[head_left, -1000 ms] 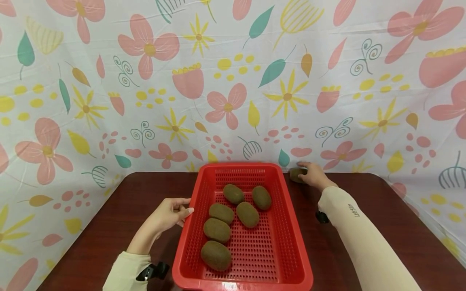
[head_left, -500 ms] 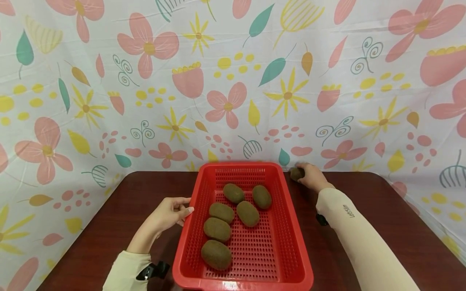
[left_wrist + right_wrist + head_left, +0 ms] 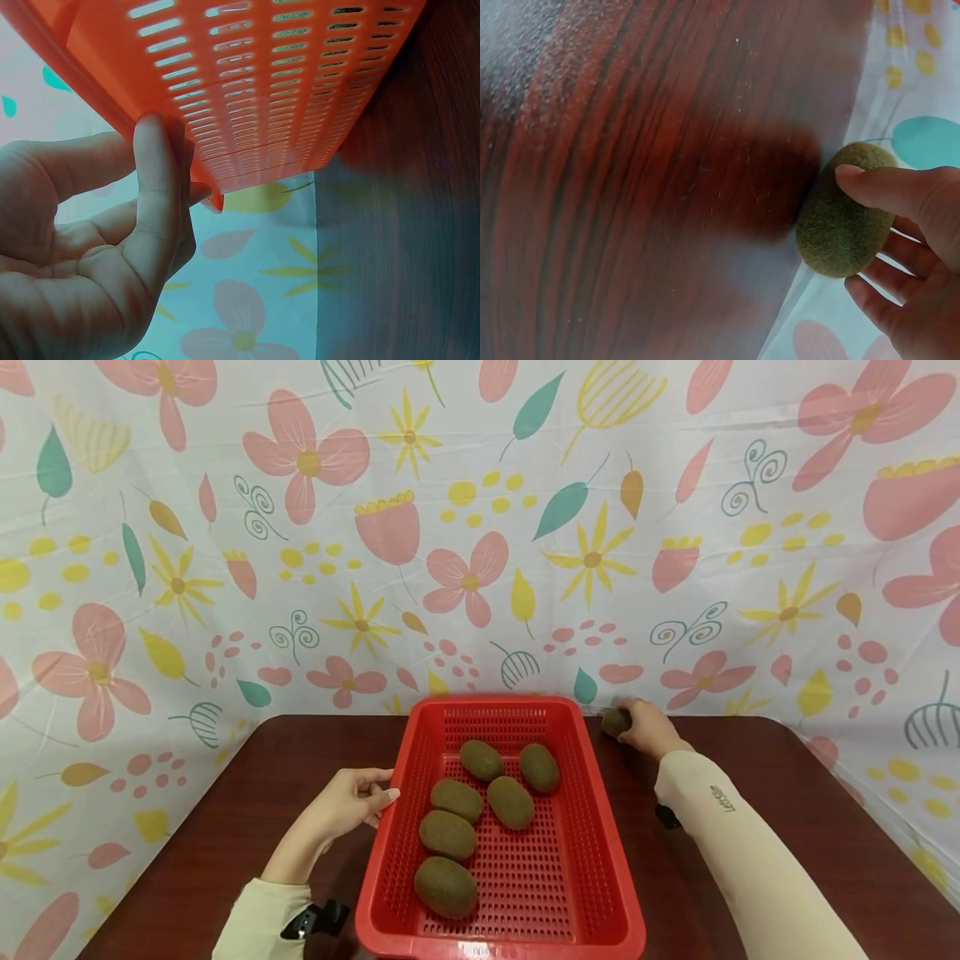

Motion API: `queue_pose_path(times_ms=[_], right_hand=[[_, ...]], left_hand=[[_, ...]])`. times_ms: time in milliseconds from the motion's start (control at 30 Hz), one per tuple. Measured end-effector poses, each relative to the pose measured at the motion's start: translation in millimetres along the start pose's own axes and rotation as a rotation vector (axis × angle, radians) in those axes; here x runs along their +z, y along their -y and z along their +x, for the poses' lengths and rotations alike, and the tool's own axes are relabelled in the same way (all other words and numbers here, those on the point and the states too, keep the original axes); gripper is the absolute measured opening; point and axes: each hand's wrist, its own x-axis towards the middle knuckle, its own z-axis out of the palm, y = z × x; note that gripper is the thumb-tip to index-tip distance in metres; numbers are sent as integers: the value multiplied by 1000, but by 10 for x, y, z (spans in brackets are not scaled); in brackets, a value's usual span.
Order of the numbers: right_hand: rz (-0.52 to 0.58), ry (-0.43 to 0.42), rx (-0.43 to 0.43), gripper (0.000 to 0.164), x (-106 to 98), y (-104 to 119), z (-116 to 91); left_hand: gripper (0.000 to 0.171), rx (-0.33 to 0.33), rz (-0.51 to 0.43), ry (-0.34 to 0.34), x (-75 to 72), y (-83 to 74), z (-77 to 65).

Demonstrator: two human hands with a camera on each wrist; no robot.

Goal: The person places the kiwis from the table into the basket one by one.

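Note:
A red plastic basket with slotted walls stands in the middle of the table. Several brown kiwis lie in it, among them one kiwi at the near left. At the basket's left rim, my left hand pinches the edge between thumb and fingers; the left wrist view shows this hand from below the rim. Beyond the basket's far right corner, my right hand grips another kiwi. In the right wrist view the thumb lies across this kiwi, with the fingers behind it.
The dark wooden table extends on both sides of the basket. A white cloth with printed flowers and leaves hangs along the table's back edge, close behind the right hand.
My right hand has closed round the kiwi at the table's back edge, and the kiwi has turned a little in the fingers. The left hand and the basket have stayed in place.

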Motion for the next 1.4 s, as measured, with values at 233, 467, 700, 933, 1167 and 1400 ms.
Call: queue_pose_path(times_ms=[233,467,700,933,1167,1400], right_hand=[[-11,-3,-5,45,-67,0,-19],[26,-8,-12,49,-142,15,-38],[77,-7,-3,49,-288,46,-85],[104,-2,1,40,-413,99,-156],[159,22,17,44,-521,176,-210],[211,13,27,47,-645,239,-207]], left_hand=[[47,-7,-1,1,5,3,2],[47,-8,4,-3,10,6,-7],[46,-7,5,-4,12,-8,-15],[46,-2,5,-4,9,-19,-14],[47,-9,5,-6,14,-13,-18],[46,0,2,-4,10,-20,-13]])
